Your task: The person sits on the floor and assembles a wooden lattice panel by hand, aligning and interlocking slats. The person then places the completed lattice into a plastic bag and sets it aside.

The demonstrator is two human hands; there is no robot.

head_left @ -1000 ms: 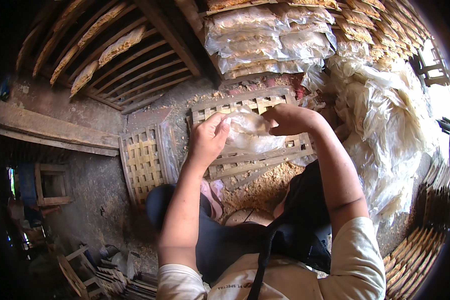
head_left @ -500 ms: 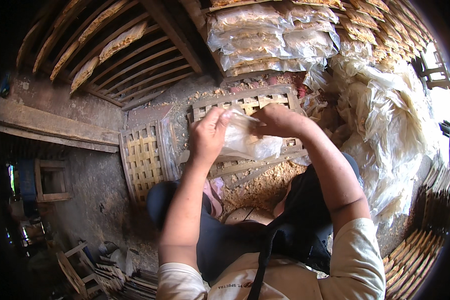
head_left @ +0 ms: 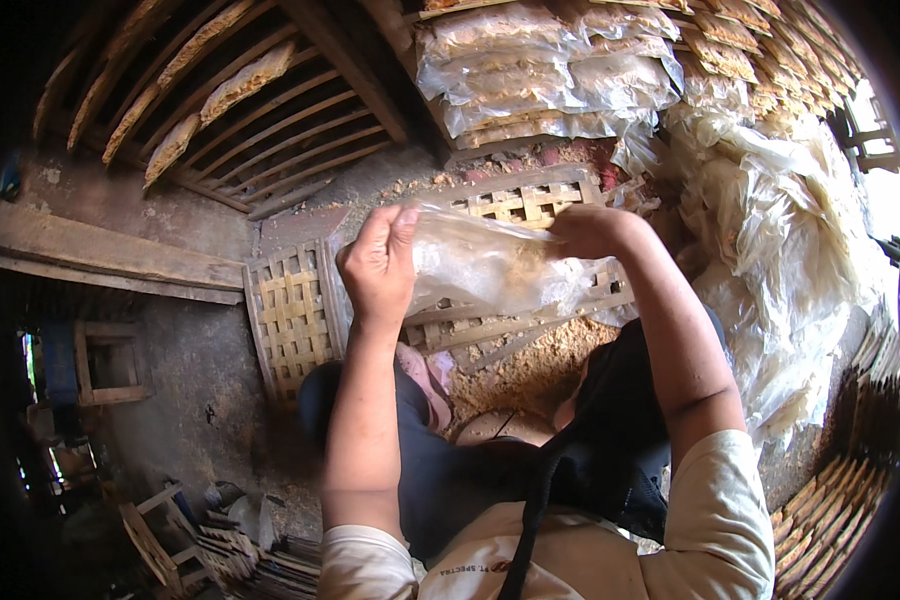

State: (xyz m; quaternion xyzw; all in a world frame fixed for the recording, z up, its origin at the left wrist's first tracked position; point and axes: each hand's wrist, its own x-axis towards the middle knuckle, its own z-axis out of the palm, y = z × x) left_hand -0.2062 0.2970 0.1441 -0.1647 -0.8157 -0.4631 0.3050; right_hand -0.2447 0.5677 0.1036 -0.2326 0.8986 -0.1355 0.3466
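A clear plastic sheet [head_left: 490, 265] hangs stretched between my two hands. My left hand [head_left: 378, 262] pinches its left end, thumb pressed against the curled fingers. At the other end my right hand [head_left: 592, 232] is closed on the sheet, its fingertips partly hidden behind the hand itself. Beneath the plastic lies a wooden-framed tray of woven bamboo slats [head_left: 515, 205], partly covered by it. A second woven tray [head_left: 292, 315] leans to the left of it, nearest my left forearm.
Plastic-wrapped slabs [head_left: 530, 80] are stacked at the back. A large heap of crumpled plastic sheets [head_left: 770, 260] lies on the right. Yellowish crumbs [head_left: 515, 375] cover the floor between my legs. Slatted racks [head_left: 280, 120] stand at the upper left, and a wooden beam [head_left: 110, 245] runs along the left.
My hands have moved apart, the left to the left and the right to the right. The bunched plastic sheet is now spread wider between them.
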